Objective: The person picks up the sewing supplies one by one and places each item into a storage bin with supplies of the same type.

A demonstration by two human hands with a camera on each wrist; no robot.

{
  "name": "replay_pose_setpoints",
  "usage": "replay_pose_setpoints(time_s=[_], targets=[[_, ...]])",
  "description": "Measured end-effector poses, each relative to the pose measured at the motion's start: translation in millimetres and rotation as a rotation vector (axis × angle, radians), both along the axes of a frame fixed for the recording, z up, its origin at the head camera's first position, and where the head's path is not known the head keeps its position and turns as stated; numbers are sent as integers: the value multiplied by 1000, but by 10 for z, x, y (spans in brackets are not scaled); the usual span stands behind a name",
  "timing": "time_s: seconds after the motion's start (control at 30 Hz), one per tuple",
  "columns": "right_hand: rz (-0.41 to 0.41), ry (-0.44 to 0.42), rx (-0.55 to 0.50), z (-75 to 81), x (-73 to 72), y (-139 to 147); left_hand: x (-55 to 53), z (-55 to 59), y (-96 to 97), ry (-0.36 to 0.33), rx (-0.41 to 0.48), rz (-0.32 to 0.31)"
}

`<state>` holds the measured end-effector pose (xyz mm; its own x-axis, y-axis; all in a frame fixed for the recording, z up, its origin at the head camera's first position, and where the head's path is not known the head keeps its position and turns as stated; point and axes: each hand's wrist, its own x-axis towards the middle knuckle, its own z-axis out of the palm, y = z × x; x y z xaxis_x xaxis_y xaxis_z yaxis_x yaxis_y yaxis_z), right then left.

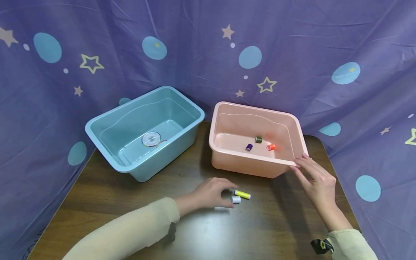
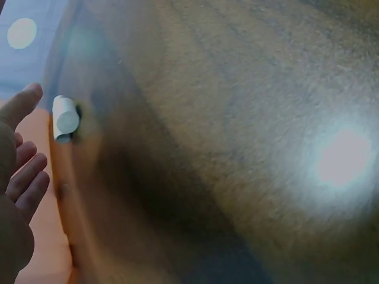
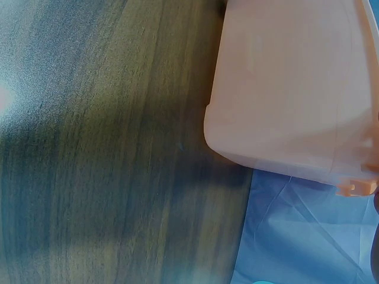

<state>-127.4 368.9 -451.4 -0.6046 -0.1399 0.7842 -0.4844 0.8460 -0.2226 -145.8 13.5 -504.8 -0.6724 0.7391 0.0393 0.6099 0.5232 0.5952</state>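
My left hand (image 1: 212, 193) is low over the table, thumb and fingers parted on the left of a white thread spool (image 1: 235, 199). A slimmer yellow thread spool (image 1: 242, 194) lies right behind the white one. In the left wrist view, the hand (image 2: 21, 165) has nothing between its fingers, and the white spool (image 2: 67, 121) is just past the fingertips. With my right hand (image 1: 316, 182) I hold the near right rim corner of a pink plastic bin (image 1: 247, 164). Inside it lie a purple spool (image 1: 248, 147), a dark green spool (image 1: 258, 139) and an orange spool (image 1: 271, 147).
A blue plastic bin (image 1: 165, 153) stands at the back left, holding a round white disc (image 1: 151, 139) edged with coloured beads or pin heads. Behind both bins hangs a purple curtain (image 1: 201, 47) with stars and dots. The wooden table (image 1: 260, 231) reflects a bright light near its front.
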Motion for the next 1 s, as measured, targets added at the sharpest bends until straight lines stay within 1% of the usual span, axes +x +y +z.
replay_pose_setpoints(time_s=[0.17,0.3,0.5,0.73,0.8,1.0], targets=[[-6,-5,1,-2,-1,0,20,-78,31,9,-19,0],[-8,-5,3,-3,-3,-1,31,-159,52,23,-5,-8],[-9,-3,5,-7,-7,0,46,-239,96,24,5,-22],[-8,-7,6,-10,-9,9,74,-268,168,53,-13,-20],[-12,-7,10,-9,-8,9,76,-268,184,65,-9,-21],[-19,-17,18,2,-7,0,75,-267,214,71,12,-37]])
